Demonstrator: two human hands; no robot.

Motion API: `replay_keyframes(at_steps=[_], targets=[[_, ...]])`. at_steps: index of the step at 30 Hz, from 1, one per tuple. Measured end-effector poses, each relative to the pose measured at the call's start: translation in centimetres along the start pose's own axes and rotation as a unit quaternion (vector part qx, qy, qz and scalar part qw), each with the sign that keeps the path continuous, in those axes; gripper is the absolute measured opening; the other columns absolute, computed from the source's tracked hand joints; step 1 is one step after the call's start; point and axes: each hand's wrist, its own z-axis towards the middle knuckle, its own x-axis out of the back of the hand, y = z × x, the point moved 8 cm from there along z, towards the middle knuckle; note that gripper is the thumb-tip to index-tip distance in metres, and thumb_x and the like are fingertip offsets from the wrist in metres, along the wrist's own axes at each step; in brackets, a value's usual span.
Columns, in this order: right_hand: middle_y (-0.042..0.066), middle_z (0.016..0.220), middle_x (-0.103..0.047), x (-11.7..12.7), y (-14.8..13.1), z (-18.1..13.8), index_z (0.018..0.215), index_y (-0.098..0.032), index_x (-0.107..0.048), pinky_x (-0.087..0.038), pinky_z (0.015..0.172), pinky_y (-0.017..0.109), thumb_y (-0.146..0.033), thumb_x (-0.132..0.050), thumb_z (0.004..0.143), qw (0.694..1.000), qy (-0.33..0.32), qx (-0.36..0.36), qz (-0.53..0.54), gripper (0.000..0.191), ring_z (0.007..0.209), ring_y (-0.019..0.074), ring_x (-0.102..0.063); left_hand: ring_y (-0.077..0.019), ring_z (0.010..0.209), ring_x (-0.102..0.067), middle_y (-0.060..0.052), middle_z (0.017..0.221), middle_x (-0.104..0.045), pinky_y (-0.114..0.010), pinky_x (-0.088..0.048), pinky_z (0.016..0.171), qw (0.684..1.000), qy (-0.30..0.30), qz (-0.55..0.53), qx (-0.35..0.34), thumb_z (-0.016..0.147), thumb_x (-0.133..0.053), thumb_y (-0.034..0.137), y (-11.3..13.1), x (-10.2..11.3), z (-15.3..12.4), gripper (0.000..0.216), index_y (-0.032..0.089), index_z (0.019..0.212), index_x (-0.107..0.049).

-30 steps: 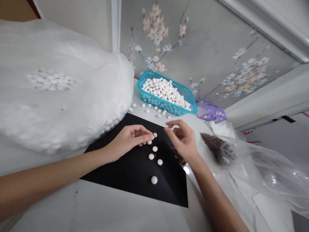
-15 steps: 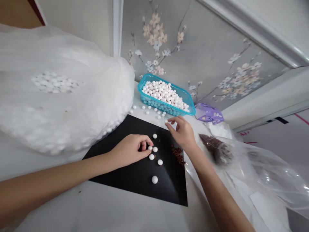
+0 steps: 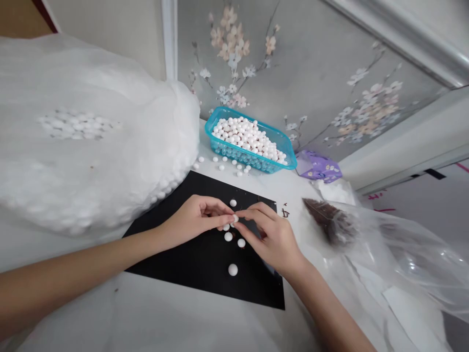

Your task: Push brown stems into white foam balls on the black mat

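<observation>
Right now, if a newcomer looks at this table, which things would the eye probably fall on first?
Probably the huge pale bag of white balls, filling the left side. Next, the blue tub, heaped with more balls before the flowered panel. Then the left hand and right hand, meeting at one ball over the black sheet.

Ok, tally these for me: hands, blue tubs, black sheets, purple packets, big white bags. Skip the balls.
Hands (left hand, right hand): 2
Blue tub: 1
Black sheet: 1
Purple packet: 1
Big white bag: 1
Total: 6
</observation>
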Motion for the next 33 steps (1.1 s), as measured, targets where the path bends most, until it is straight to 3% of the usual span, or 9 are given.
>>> replay_keyframes(at_steps=[6,11,17,20,23,27,29,33], targets=[[0.001,0.095,-0.063,0.6,1.9,0.0,0.097,-0.024,-0.062,-0.047,0.060,0.022,-0.018,-0.049,0.086,0.991,-0.128,-0.020,-0.021,0.018,0.075,0.0115,-0.062,-0.0120,0.067,-0.060,-0.002,0.074,-0.069,-0.023,-0.046,0.064,0.999,0.018,-0.017,0.027,0.068,-0.071,0.036,-0.5,0.6,0.1,0.023,0.017,0.082,-0.068],[0.000,0.093,-0.065,1.6,6.0,-0.4,0.090,-0.025,-0.065,-0.045,0.059,0.026,-0.014,-0.049,0.084,0.974,-0.165,-0.067,-0.141,0.020,0.065,0.0123,-0.061,-0.0102,0.073,-0.058,-0.002,0.090,-0.069,-0.020,-0.045,0.065,0.999,0.031,-0.018,0.022,0.075,-0.064,0.037,-0.3,1.0,0.2,0.026,0.022,0.096,-0.068],[0.000,0.088,-0.064,0.5,6.8,-0.6,0.082,-0.024,-0.064,-0.044,0.059,0.026,-0.016,-0.050,0.083,0.973,-0.187,-0.059,-0.125,0.016,0.068,0.0132,-0.061,-0.0107,0.070,-0.056,-0.001,0.083,-0.067,-0.021,-0.044,0.063,0.999,0.040,-0.020,0.025,0.075,-0.064,0.040,-0.2,1.1,0.2,0.026,0.022,0.092,-0.069],[-0.001,0.085,-0.062,1.1,6.3,-0.2,0.079,-0.022,-0.062,-0.042,0.054,0.024,-0.019,-0.052,0.083,0.985,-0.132,-0.078,-0.085,0.011,0.058,0.0101,-0.056,-0.0101,0.070,-0.056,-0.001,0.081,-0.067,-0.021,-0.044,0.065,0.998,0.046,-0.040,0.032,0.073,-0.066,0.039,-0.2,1.1,0.2,0.025,0.021,0.090,-0.069],[0.000,0.081,-0.059,2.5,4.5,0.2,0.079,-0.021,-0.061,-0.040,0.049,0.023,-0.023,-0.056,0.082,0.997,-0.023,-0.074,-0.005,0.006,0.049,0.0074,-0.046,-0.0090,0.070,-0.058,-0.001,0.083,-0.069,-0.021,-0.046,0.069,0.987,0.033,-0.132,0.080,0.072,-0.068,0.036,-0.9,0.5,0.0,0.023,0.021,0.089,-0.069],[0.000,0.082,-0.057,3.5,1.7,0.1,0.081,-0.021,-0.059,-0.040,0.044,0.022,-0.018,-0.056,0.083,0.990,0.102,-0.068,0.074,0.005,0.047,0.0061,-0.044,-0.0076,0.073,-0.060,0.000,0.085,-0.070,-0.018,-0.047,0.074,0.962,0.000,-0.236,0.141,0.071,-0.070,0.033,-1.6,-0.9,-0.4,0.019,0.022,0.086,-0.070],[0.000,0.083,-0.057,3.4,0.8,-0.1,0.082,-0.021,-0.058,-0.040,0.045,0.022,-0.016,-0.055,0.083,0.985,0.136,-0.068,0.082,0.006,0.049,0.0062,-0.045,-0.0068,0.073,-0.059,0.000,0.083,-0.070,-0.016,-0.047,0.074,0.956,-0.017,-0.248,0.154,0.071,-0.071,0.032,-1.7,-1.5,-0.6,0.018,0.022,0.085,-0.071],[0.001,0.085,-0.057,2.3,-0.1,-0.3,0.085,-0.022,-0.057,-0.042,0.044,0.023,-0.016,-0.053,0.084,0.985,0.140,-0.057,0.083,0.007,0.052,0.0074,-0.047,-0.0053,0.068,-0.057,0.001,0.079,-0.069,-0.015,-0.047,0.070,0.953,-0.051,-0.252,0.161,0.072,-0.070,0.031,-1.6,-2.4,-0.9,0.014,0.020,0.080,-0.071]])
